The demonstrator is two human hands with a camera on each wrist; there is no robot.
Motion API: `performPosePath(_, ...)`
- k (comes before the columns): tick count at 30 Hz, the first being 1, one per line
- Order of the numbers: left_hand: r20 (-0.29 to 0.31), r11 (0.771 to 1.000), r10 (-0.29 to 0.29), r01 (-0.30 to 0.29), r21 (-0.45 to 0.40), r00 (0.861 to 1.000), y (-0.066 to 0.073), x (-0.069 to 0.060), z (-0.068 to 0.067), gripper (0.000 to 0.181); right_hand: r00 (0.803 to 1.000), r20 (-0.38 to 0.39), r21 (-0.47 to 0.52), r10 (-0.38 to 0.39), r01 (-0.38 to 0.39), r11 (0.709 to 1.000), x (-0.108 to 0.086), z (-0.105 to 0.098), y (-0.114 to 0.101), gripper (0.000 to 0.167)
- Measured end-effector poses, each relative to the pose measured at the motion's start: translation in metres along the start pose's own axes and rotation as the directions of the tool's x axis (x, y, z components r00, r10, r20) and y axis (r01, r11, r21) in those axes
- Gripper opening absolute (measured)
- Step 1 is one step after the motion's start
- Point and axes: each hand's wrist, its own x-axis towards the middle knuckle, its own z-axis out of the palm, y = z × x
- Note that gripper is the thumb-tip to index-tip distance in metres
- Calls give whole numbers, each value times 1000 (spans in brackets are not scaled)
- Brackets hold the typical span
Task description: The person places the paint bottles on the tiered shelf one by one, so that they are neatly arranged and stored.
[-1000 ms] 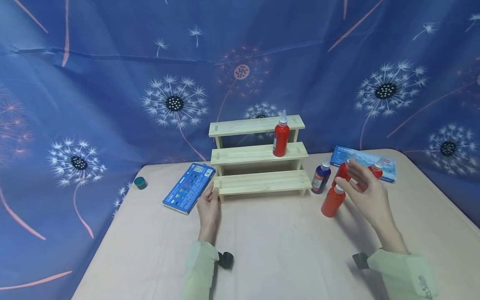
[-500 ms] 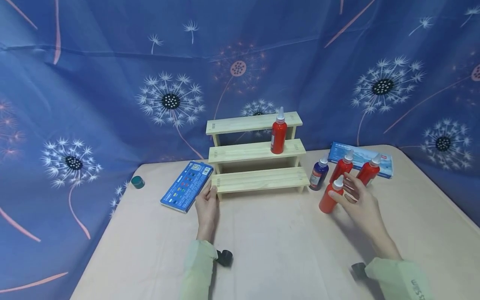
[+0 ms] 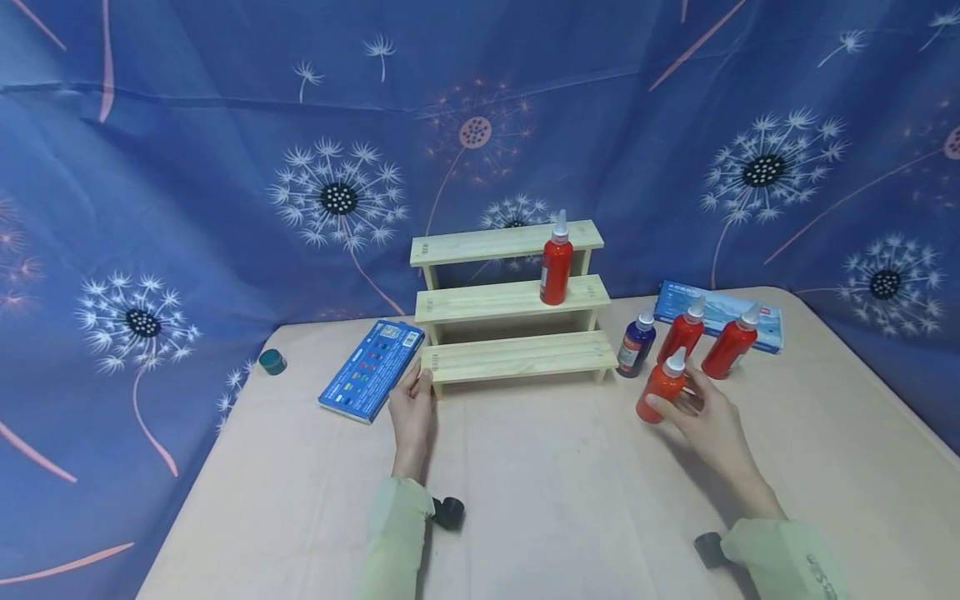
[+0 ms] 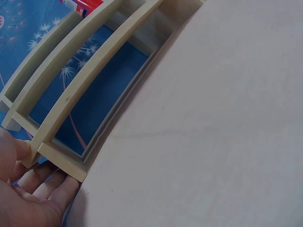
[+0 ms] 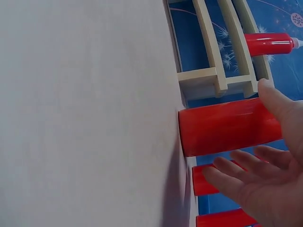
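Note:
At the left end of the three-step wooden shelf (image 3: 517, 358), my left hand (image 3: 411, 421) grips the lowest step; in the left wrist view the thumb of the hand (image 4: 28, 198) is at the board and the fingers lie against the leg. My right hand (image 3: 708, 421) is around the nearest upright red bottle (image 3: 662, 392), thumb on one side. In the right wrist view, the fingers of the hand (image 5: 270, 189) look relaxed, with a gap below the bottle (image 5: 227, 127). Another red bottle (image 3: 556, 271) stands on the middle step, towards its right end.
Behind the near bottle stand a dark blue bottle (image 3: 636, 343) and two red bottles, one (image 3: 682, 333) beside the other (image 3: 730, 346). A blue box (image 3: 761, 321) lies behind them. Left of the shelf are a blue box (image 3: 371, 371) and a small green jar (image 3: 272, 362).
My right hand has come down and left from above the bottles to around the nearest red one. The left hand keeps its place at the shelf. The head view has shifted slightly.

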Motion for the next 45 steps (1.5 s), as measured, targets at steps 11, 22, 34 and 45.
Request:
performPosePath(11, -16, 1000, 23, -23, -3, 1000, 1, 0, 1, 41, 1000, 8, -13, -29, 29, 999, 4, 4, -4, 79)
performPosePath(22, -28, 1000, 4, -3, 6, 1000, 1, -1, 1, 41, 1000, 2, -33, -20, 20, 999, 1, 3, -10, 80)
performPosePath(34, -32, 1000, 19, -19, 7, 999, -1, 1, 1, 41, 991, -17, -44, -131, 130, 990, -3, 1, -44, 73)
performPosePath(45, -34, 1000, 9, -9, 13, 999, -1, 2, 2, 40, 974, 6, -38, -229, 229, 973, 4, 15, -82, 65)
